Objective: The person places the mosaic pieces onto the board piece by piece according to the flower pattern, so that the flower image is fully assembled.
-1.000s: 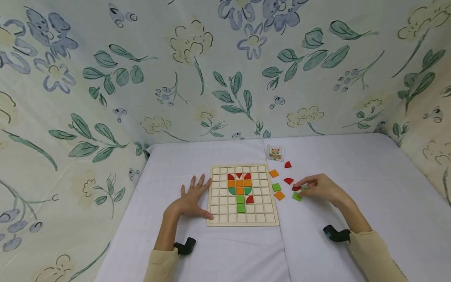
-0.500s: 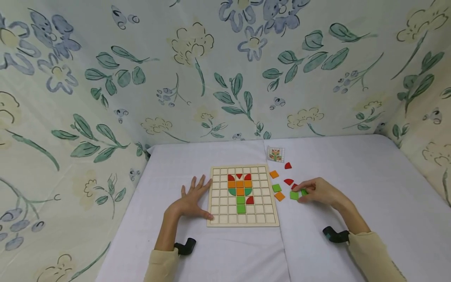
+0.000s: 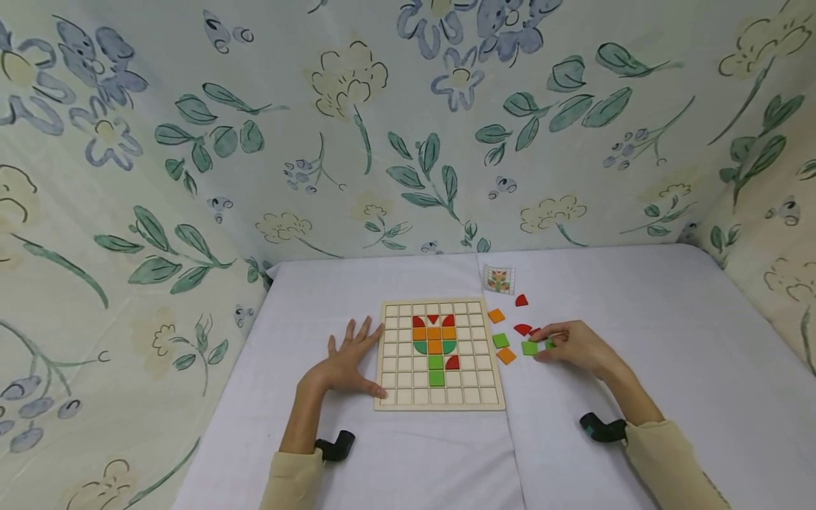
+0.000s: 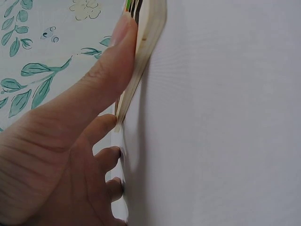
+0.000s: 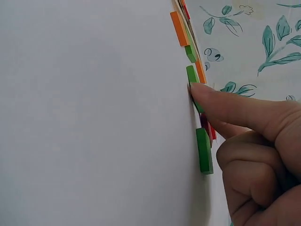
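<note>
Pinching a green square (image 3: 529,348), right fingers (image 5: 230,101) face an orange square (image 3: 506,355) before the grid board (image 3: 421,379) — left hand (image 3: 344,365) splayed at its edge.

Soft, diffuse light covers the counter (image 3: 440,460) in the head view, without harsh glare; the floral cloth (image 3: 255,188) looks warmer, peach-toned, at far right, and stretches toward the frame's edges. The small pattern card (image 3: 499,279) lacks fine detail. Both wrist views are dimmer and greyer: a blurry-edged shadow runs beside the board (image 4: 153,42) in the left, another below a green tile (image 5: 204,153) in the right.
</note>
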The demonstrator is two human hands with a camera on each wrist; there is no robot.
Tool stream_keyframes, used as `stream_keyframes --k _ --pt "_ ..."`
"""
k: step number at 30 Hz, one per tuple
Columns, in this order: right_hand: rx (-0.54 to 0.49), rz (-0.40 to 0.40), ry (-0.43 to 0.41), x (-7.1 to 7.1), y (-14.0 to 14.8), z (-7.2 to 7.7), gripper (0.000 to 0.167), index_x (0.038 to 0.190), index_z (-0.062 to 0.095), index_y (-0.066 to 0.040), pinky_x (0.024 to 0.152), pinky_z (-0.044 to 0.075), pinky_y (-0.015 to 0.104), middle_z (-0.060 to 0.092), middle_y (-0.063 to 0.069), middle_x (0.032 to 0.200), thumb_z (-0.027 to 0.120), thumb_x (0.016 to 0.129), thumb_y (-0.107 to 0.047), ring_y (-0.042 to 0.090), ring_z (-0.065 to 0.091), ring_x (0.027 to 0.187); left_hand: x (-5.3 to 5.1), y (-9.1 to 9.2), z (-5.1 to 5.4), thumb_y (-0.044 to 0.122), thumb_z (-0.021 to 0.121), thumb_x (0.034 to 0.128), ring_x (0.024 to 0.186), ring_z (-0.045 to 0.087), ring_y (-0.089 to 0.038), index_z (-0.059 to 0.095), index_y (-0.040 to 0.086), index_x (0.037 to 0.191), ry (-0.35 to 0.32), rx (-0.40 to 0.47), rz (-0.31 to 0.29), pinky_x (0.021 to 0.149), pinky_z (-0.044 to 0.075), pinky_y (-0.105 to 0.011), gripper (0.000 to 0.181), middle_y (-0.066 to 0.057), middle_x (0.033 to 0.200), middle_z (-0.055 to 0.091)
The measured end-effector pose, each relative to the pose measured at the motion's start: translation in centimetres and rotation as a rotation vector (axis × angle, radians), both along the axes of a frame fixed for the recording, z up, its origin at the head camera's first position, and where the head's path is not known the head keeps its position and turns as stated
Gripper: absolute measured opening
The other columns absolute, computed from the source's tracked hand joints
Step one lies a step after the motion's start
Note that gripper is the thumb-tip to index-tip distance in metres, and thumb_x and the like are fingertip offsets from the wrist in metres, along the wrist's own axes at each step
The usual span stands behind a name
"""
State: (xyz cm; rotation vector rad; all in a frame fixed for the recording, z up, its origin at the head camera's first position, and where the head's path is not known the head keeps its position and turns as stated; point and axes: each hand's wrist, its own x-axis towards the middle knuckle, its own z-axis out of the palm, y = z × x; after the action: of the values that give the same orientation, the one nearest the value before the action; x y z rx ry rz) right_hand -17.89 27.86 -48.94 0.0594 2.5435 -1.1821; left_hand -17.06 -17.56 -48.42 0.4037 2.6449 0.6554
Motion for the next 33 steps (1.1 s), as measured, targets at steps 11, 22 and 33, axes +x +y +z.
stream_keyframes --k 11,22,33 --pt "-0.049 0.044 0.070 0.2 -1.9 0.9 0.036 0.119 0.074 0.000 0.053 0.029 0.026 0.031 -0.003 0.061 0.082 0.088 -0.016 0.014 0.033 0.062 0.0 0.0 0.0 0.049 0.096 0.0641 0.161 -0.015 -0.041 0.020 0.024 0.167 -0.004 0.006 0.002 0.122 -0.011 -0.075 0.131 -0.010 0.176 -0.001" --pt "-0.134 0.168 0.118 1.1 -7.6 0.7 0.026 0.106 0.081 -0.009 0.056 0.025 0.024 0.029 -0.003 0.060 0.088 0.082 -0.015 0.012 0.030 0.058 0.0 0.0 -0.1 0.050 0.096 0.0646 0.161 -0.015 -0.041 0.019 0.023 0.167 -0.003 0.012 -0.002 0.122 -0.011 -0.075 0.131 -0.009 0.176 -0.001" --pt "-0.134 0.162 0.094 1.1 -9.5 0.1 0.028 0.108 0.079 -0.009 0.054 0.028 0.023 0.034 -0.002 0.060 0.088 0.082 -0.016 0.014 0.034 0.059 -0.1 -0.1 -0.1 0.051 0.096 0.0646 0.161 -0.016 -0.041 0.019 0.024 0.167 -0.005 0.005 -0.007 0.122 -0.011 -0.075 0.131 -0.009 0.176 -0.002"
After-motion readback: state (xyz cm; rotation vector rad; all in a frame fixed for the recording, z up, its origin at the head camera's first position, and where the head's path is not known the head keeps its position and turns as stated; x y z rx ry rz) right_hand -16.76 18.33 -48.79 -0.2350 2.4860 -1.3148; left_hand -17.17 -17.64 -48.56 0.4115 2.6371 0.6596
